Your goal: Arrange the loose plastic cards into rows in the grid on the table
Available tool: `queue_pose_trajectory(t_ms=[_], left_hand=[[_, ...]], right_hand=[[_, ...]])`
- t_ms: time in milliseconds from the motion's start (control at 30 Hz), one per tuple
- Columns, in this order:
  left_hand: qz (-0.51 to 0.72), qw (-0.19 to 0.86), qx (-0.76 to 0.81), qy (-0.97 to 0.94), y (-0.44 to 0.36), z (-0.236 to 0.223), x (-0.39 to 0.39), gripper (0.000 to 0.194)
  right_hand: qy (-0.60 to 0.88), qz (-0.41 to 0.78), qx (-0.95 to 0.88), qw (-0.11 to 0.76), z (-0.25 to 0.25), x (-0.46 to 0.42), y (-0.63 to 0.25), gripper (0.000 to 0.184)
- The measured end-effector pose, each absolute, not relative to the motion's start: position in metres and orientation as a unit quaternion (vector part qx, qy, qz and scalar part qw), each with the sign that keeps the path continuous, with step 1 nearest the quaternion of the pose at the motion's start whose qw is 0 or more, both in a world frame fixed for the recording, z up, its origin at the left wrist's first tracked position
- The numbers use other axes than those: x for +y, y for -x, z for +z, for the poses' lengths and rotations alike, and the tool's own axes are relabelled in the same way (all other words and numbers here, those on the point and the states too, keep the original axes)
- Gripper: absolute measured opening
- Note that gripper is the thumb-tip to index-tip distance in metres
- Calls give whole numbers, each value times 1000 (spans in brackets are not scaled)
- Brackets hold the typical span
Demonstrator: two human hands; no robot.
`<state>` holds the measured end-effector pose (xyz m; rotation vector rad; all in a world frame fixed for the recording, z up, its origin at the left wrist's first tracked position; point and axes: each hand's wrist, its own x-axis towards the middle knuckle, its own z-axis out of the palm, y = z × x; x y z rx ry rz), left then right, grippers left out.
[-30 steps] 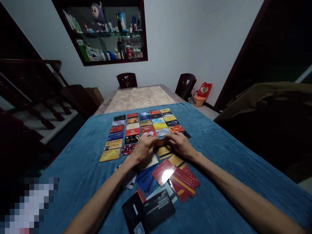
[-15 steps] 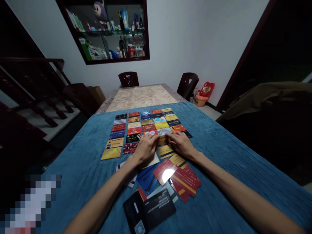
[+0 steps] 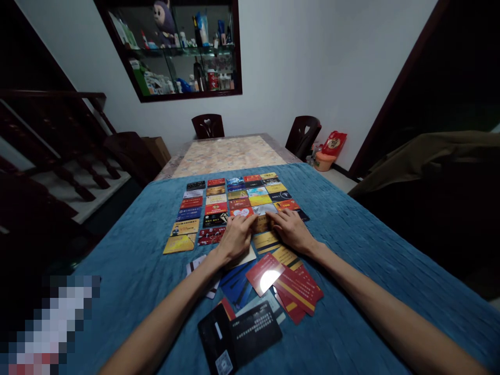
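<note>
Between my hands a gold card lies at the near end of a column of cards, just below a silver card. My left hand has its bent fingers on the gold card's left edge. At the opposite edge, the curled fingers of my right hand hold the same card. Neat columns of colourful cards, such as a yellow card and a dark red patterned card, spread out beyond and left of my hands. My fingers partly cover the nearest cards.
Closer to me lie loose cards: a gold striped card, overlapping red cards, blue cards and black cards. A blue cloth covers the near part of the table. Chairs stand at the far end.
My hands and the gold card stay in nearly the same place. The whole view has shifted very slightly.
</note>
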<state>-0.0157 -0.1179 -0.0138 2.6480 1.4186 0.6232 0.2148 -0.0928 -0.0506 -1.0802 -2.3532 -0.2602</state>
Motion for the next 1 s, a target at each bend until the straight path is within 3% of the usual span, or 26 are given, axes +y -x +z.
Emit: queue_pose_trajectory(t_ms=[500, 1000], left_hand=[[207, 49, 458, -863, 17, -8, -120, 59], [190, 49, 446, -873, 22, -2, -125, 56]], right_hand=[[377, -29, -874, 307, -45, -93, -220, 59], [362, -24, -879, 308, -48, -94, -221, 55]])
